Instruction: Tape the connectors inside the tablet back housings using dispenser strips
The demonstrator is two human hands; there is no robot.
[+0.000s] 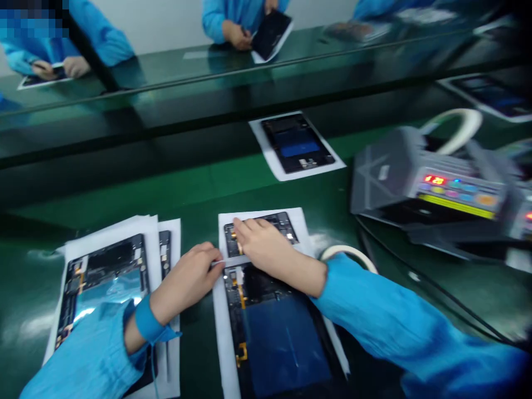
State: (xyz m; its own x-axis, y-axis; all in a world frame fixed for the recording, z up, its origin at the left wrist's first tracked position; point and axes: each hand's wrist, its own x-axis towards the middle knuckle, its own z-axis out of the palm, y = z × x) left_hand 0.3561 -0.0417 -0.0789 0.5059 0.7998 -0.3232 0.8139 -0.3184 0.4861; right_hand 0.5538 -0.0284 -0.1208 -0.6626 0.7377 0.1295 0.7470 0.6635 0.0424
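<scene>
Strip [235, 261], pale and narrow, crosses our opened black, blue-panelled tablet [282, 338] widthwise, running rightward from our left hand [189, 282], which pinches its end; we cannot tell whether our right hand [268, 249], over the tablet's top, grips anything.

I see a grey machine [384, 174], red digits [435, 180] lit, yellow strip [456, 206] below, black cable [402, 257] trailing, opened tablet [299, 143] on white sheet [272, 158] nearby, blue-sleeved co-worker [215, 22] beyond holding dark panel [270, 34].
</scene>
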